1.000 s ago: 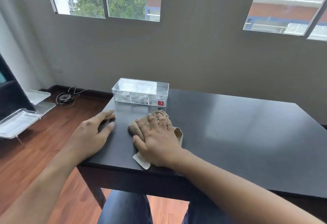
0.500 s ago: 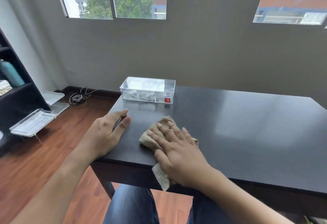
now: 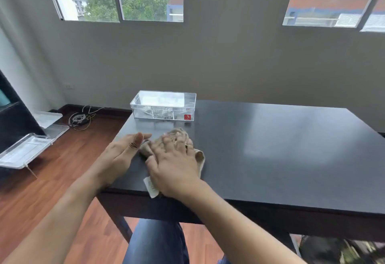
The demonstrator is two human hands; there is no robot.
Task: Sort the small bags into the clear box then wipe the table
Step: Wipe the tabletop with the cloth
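A clear box (image 3: 164, 105) with a red sticker stands at the far left corner of the black table (image 3: 270, 149); small bags lie inside it, seen through the wall. A beige cloth (image 3: 200, 156) lies flat on the table near the front left. My right hand (image 3: 175, 163) presses down on the cloth, fingers spread and covering most of it. My left hand (image 3: 119, 156) rests flat on the table's left edge, just left of the cloth, with nothing in it.
Clear plastic trays (image 3: 25, 151) sit on a low stand at the left above the wooden floor. A coil of cables (image 3: 80, 118) lies by the wall. A dark shelf (image 3: 8, 105) stands at the far left. My legs are under the table.
My right hand has slid the cloth back toward the box and my left hand. The camera has tilted and shifted, so the table sits lower in view.
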